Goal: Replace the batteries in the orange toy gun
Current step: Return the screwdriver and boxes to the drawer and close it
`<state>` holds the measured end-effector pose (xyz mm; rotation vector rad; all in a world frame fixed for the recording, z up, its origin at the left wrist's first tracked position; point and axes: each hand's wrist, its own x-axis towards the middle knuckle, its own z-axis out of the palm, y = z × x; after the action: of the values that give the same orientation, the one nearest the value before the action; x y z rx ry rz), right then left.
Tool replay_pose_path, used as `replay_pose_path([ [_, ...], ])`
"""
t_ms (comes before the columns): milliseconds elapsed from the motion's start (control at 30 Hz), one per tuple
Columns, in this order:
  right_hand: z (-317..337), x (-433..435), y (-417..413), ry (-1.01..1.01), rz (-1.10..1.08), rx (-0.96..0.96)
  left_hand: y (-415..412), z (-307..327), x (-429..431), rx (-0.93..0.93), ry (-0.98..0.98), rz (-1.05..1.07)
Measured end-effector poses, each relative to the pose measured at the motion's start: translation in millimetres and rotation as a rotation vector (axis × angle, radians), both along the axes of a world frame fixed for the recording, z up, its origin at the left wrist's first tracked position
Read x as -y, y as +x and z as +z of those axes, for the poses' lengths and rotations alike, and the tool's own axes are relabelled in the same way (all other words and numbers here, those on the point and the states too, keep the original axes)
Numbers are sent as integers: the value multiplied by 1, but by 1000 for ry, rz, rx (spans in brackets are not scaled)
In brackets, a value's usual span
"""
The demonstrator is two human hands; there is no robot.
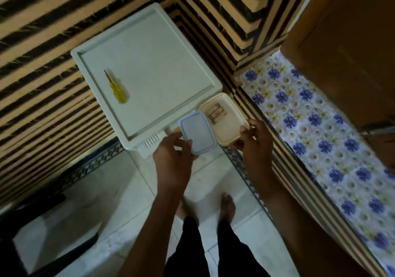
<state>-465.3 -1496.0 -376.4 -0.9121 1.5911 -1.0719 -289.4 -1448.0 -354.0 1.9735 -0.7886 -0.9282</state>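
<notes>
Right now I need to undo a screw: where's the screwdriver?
Head view: the yellow screwdriver lies on the white table, toward its left side, far from the container.

1 head-worn view looks steeply down, wide-angle, over the person's own feet. The white table lies near, left of centre.
</notes>
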Motion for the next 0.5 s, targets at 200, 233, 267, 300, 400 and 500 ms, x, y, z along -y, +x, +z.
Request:
replay_pose_path([
  [200, -46, -15, -22, 76, 33, -68, -32, -45, -26, -48, 125, 102],
  [233, -56, -16, -23, 90, 47, -59, -32, -57, -25, -43, 142, 126],
  [267, -65, -16, -22, 102, 60, -50, -30, -69, -23, -36, 166, 145],
  [300, -74, -14, -20, 114, 68, -44, -26, -81, -19, -26, 177, 164],
  [400, -108, -10, -9, 167, 107, -26, -10, -125, -6, 21, 192, 216],
  [500, -142, -2, 7, 202, 128, 16, 10, -165, 11, 74, 191, 258],
])
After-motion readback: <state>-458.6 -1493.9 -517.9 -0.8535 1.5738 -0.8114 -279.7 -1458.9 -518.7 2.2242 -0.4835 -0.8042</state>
